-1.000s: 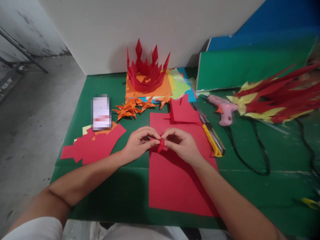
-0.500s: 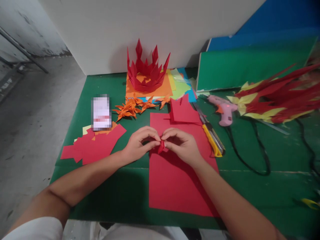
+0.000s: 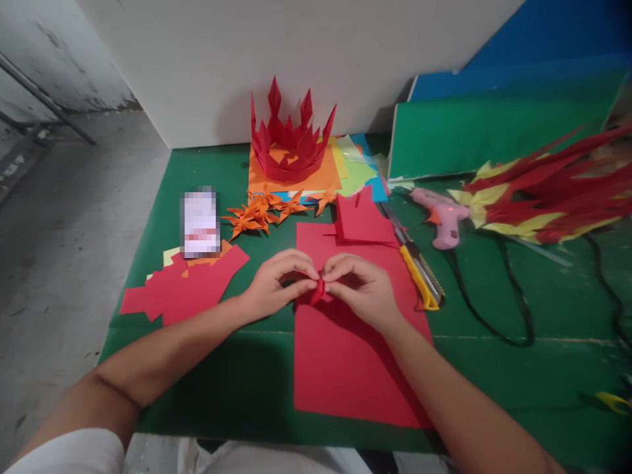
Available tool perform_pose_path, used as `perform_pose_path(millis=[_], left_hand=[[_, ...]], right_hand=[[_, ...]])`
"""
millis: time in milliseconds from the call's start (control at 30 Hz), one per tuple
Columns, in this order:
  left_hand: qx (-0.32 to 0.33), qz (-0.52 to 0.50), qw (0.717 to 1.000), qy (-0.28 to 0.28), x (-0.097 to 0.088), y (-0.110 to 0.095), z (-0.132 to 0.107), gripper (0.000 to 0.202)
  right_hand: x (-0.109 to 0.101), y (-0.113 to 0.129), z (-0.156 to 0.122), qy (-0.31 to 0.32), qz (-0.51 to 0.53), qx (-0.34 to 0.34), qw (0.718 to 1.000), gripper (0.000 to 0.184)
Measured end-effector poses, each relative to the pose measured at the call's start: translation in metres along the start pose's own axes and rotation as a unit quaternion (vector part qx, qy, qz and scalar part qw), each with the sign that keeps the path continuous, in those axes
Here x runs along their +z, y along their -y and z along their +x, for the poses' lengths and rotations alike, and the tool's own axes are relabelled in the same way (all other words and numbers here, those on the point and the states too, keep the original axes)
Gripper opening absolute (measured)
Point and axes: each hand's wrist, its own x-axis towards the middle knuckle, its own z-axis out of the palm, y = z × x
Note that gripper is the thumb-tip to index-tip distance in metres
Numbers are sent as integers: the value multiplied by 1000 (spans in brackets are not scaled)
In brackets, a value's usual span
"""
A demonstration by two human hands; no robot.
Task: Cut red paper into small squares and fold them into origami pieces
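Between my fingertips is a small folded piece of red paper [image 3: 318, 292], partly hidden by the fingers. My left hand [image 3: 280, 282] pinches it from the left, thumb against forefinger. From the right, my right hand [image 3: 363, 286] pinches the same piece. Both hands are above a large red paper sheet [image 3: 355, 382]. Behind them, smaller cut and folded red paper [image 3: 364, 220] rests on the sheet's far end. A yellow utility knife [image 3: 417, 273] lies along the sheet's right side, its blade pointing away from me.
A red paper crown [image 3: 291, 158] stands at the back on coloured sheets. Orange paper flowers [image 3: 257, 214], a phone [image 3: 201, 222] and red scraps [image 3: 187, 286] are on the left. To the right lie a pink glue gun [image 3: 444, 214] with its cord and a red-yellow paper bundle [image 3: 553, 191].
My right fingertips have shifted very slightly at the folded red paper. Both hands keep their pinch, and everything else stays in place.
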Motion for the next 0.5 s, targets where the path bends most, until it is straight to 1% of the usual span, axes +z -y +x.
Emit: perform_pose_path(millis=[67,233,367,500], left_hand=[[-11,-16,1000,16,0,0,0,21],[-32,-51,996,61,-1,0,1,25],[-21,-67,994,80,-2,0,1,23],[-15,-65,993,101,-4,-1,2,24]], right_hand=[[0,-1,0,6,1,0,1000,23],[-3,2,2,45,2,-16,999,24],[-3,7,1,68,-22,-65,995,23],[-2,8,-1,74,-59,-102,990,24]])
